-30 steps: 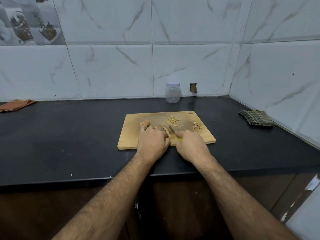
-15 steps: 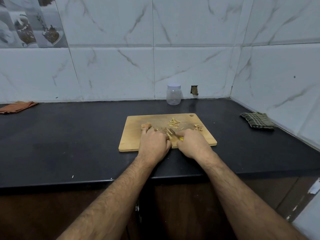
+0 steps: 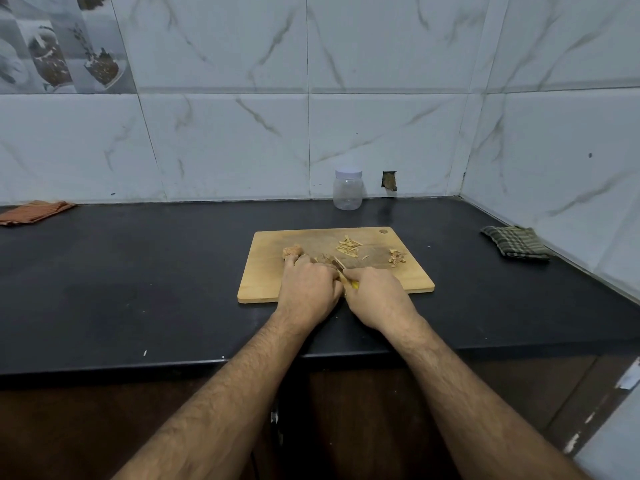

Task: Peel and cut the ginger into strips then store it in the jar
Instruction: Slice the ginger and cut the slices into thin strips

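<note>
Both hands low on the board [image 3: 263,285], touching each other; left hand [image 3: 308,289] curls down on a ginger piece [image 3: 323,258], grip clamped on it; right hand [image 3: 377,294] grip closed round the knife [image 3: 346,277], yellow handle peeking out; blade mostly hidden between the hands; another ginger lump [image 3: 292,251] at 10 o'clock of the left hand; strips [image 3: 349,246] at 12; peel scraps [image 3: 396,257] at 2; jar [image 3: 348,189], lid on, at the surface [image 3: 138,271] back by the wall.
</note>
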`<state>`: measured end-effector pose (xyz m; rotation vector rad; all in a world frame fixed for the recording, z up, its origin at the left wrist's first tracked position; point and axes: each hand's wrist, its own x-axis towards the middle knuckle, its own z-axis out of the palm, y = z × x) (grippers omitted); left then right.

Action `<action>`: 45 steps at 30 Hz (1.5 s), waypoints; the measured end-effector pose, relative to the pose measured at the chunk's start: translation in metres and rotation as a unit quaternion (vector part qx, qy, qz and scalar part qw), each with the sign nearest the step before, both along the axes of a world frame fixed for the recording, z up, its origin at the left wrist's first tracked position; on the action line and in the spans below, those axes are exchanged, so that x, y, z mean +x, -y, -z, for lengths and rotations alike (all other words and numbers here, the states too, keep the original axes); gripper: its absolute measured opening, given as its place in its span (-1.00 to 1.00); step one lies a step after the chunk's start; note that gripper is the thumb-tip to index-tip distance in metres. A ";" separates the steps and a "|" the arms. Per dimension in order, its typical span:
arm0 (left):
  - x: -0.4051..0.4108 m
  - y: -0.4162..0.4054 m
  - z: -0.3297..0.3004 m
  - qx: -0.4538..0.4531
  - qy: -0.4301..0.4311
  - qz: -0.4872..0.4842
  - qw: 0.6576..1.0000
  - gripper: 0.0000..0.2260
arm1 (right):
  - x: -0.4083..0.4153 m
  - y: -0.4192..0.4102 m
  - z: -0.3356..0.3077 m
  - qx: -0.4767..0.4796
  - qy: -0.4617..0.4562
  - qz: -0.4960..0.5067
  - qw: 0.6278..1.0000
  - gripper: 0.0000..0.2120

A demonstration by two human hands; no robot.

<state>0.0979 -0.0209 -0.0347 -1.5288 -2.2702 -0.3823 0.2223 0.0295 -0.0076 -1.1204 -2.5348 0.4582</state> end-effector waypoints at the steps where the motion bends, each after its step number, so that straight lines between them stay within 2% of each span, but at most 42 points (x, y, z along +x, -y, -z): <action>1: 0.000 0.000 0.000 -0.001 -0.001 0.001 1.000 -0.54 | 0.000 0.000 0.000 0.002 0.003 -0.001 1.000 -0.62; 4: -0.001 0.001 -0.001 -0.003 0.002 0.008 1.000 -0.68 | -0.001 -0.001 -0.001 -0.001 0.009 -0.001 1.000 -0.60; 8: 0.000 0.002 -0.004 0.003 0.001 0.008 1.000 -0.73 | -0.001 -0.003 -0.003 -0.011 0.014 -0.003 1.000 -0.60; 15: 0.005 0.003 -0.006 -0.003 -0.024 -0.014 1.000 -0.70 | 0.001 0.003 -0.007 -0.012 0.023 -0.018 1.000 -0.59; 26: 0.008 0.003 -0.005 -0.006 -0.033 -0.024 0.999 -0.70 | 0.022 0.015 -0.003 -0.025 0.029 -0.005 0.999 -0.69; 41: 0.005 0.007 0.000 -0.005 -0.006 -0.025 1.000 -0.65 | 0.025 0.013 -0.003 -0.020 0.024 0.024 0.999 -0.50; 45: 0.006 0.007 -0.001 -0.002 -0.003 -0.030 1.000 -0.66 | 0.017 0.009 -0.004 -0.015 0.004 0.030 0.999 -0.51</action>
